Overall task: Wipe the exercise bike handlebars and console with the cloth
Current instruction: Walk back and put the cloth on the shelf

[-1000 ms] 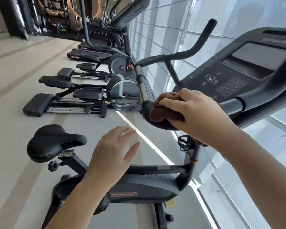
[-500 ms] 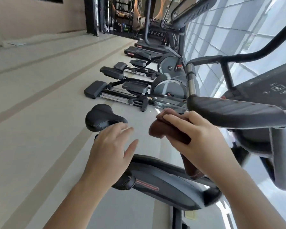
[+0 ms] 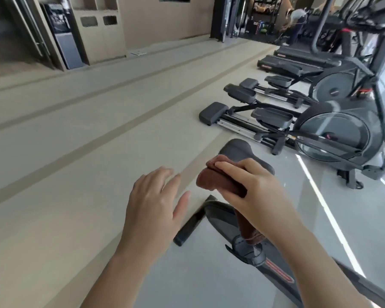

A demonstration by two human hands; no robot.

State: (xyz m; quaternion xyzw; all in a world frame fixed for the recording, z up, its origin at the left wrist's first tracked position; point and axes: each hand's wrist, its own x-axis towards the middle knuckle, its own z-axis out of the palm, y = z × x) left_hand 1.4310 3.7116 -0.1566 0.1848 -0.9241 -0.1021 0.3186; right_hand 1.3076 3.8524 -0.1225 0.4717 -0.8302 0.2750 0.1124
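The right hand [image 3: 253,192] is gripping a folded reddish-brown cloth [image 3: 218,182], one end dangling below. The left hand [image 3: 152,205] is hovering open and empty, just left of it, over the floor.

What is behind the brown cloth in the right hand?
Behind the brown cloth, held by the right hand, is the black bike saddle. Only its far part and one edge show; cloth and hand cover the rest.

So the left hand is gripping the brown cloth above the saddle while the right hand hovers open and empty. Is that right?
Not quite: the hands are swapped. In the head view the right hand grips the brown cloth above the saddle, while the left hand hovers open and empty.
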